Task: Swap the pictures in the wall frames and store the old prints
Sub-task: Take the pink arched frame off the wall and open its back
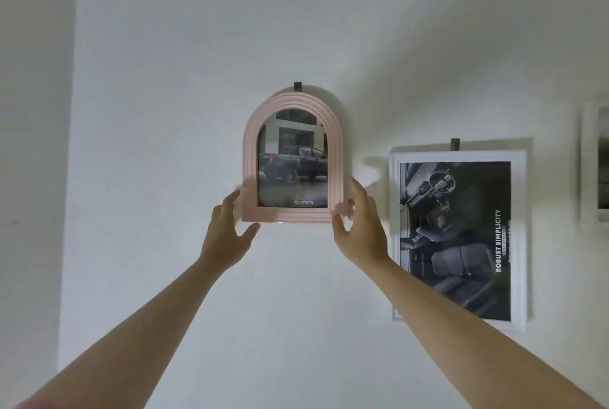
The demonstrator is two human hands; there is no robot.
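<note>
- The left hand (227,234) is raised to the lower left corner of the pink arched frame (293,158); its fingers are spread and lie against the frame's left edge, with the thumb stretched out just below the bottom rail. Whether the frame is gripped or only touched cannot be told, as the fingertips are blurred.
- The right hand (359,227) is held at the lower right corner of the same frame, fingers extended upward along the right edge and the thumb set near the bottom corner; a firm grasp cannot be made out here either.
- The pink arched frame is seen upright against the white wall (164,112), directly under a small dark hook (298,86) at its top.
- A print of a dark pickup truck (293,163) before a building is shown inside it, with a Toyota mark at the bottom.
- To the right, a white rectangular frame (458,155) is hung lower on a second hook (455,143); a black-and-white car interior print (461,237) lettered "ROBUST SIMPLICITY" is held in it, turned sideways.
- A third white frame (593,161) is cut off by the right edge of the view.
</note>
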